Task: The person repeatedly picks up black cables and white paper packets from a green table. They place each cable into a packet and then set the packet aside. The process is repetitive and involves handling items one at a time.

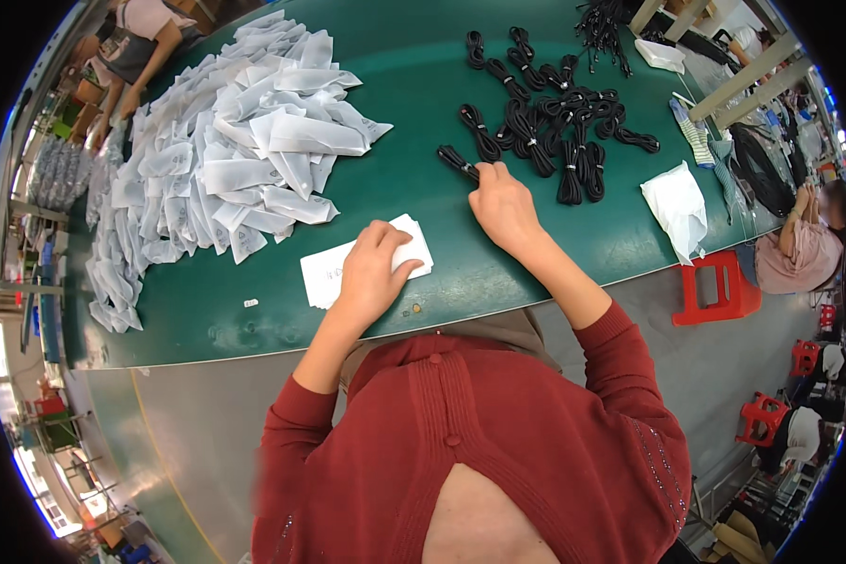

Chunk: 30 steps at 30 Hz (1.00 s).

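Note:
My right hand [505, 209] is closed, its fingertips pinching the near end of a bundled black cable [458, 163]. That cable lies at the left edge of a loose pile of similar tied black cables [564, 122]. My left hand [374, 268] rests on a stack of flat white paper bags [325, 274] near the front edge of the table. Its fingers bend over the stack's far side, and the thumb stands apart along the right. The palm side of this hand is hidden.
Left on the green table [414, 56] is a large heap of filled white bags [254, 160]. A crumpled white bag [677, 209] lies at the right edge, near a red stool [714, 289]. One co-worker [141, 47] stands far left; another [799, 244] sits right.

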Available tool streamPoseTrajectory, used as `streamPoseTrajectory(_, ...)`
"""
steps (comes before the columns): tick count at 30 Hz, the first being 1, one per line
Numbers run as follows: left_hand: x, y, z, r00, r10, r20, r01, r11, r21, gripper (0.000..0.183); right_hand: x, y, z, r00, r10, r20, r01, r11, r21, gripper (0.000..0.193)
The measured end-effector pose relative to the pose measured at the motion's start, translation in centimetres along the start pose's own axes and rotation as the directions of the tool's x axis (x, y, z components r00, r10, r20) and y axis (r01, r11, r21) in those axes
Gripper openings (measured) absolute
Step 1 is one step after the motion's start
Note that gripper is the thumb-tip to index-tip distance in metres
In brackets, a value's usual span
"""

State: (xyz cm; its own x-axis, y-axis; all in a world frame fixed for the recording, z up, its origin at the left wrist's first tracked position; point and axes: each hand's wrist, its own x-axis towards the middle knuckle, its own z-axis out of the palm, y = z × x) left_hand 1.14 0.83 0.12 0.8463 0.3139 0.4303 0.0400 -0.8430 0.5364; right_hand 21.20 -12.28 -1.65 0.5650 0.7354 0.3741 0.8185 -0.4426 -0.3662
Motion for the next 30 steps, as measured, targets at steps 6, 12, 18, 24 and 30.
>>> streamPoseTrajectory(6,-0.7,-0.1,1.2,0.982,-0.185,0.048,0.189,0.975,-0.119,0.010,-3.7,-1.0,-3.4,0.991,0.074,0.108,-0.122,0.827,0.549,0.022)
streamPoseTrajectory(12,-0.6,-0.3,0.3,0.921,-0.374,0.107,0.386,0.852,-0.354,0.007,-6.3,-2.1,-4.9,0.993,-0.105,0.058,0.063,0.869,0.490,0.019)
streamPoseTrajectory(18,-0.7,-0.7,0.5,0.913,-0.397,0.093,0.396,0.810,-0.433,0.008,-6.4,-1.7,-5.1,0.961,-0.245,0.128,0.164,0.878,0.449,0.018)
streamPoseTrajectory(24,-0.5,0.3,-0.4,0.976,-0.199,0.089,0.218,0.887,-0.408,0.006,-5.5,-1.2,-4.3,0.799,-0.068,0.597,-0.456,0.579,0.676,0.020)
streamPoseTrajectory(30,0.1,-0.3,-1.1,0.969,-0.234,0.077,0.246,0.894,-0.376,0.005,-5.7,-2.6,-4.7,0.923,-0.355,0.149,0.196,0.767,0.611,0.027)
